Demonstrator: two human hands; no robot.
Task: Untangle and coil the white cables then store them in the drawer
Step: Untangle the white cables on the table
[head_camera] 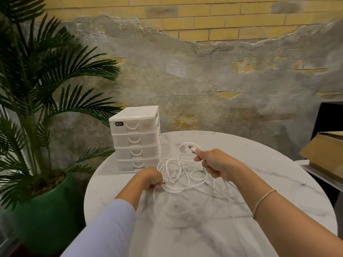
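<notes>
Gripping white cables (178, 171): right hand (213, 164) clenching the plug end, left hand (151, 178) pinching strands, drawer unit (136, 138) standing just beyond.

Cable tangle (181, 171) on table (259, 164), between left hand (151, 178) and right hand (211, 164); drawer unit (136, 139) behind left hand.

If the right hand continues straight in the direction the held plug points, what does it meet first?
The right hand holds a USB plug pointing up-left toward the drawer unit. The path crosses bare table, so the unit's right side is probably first, though depth is unclear.
</notes>
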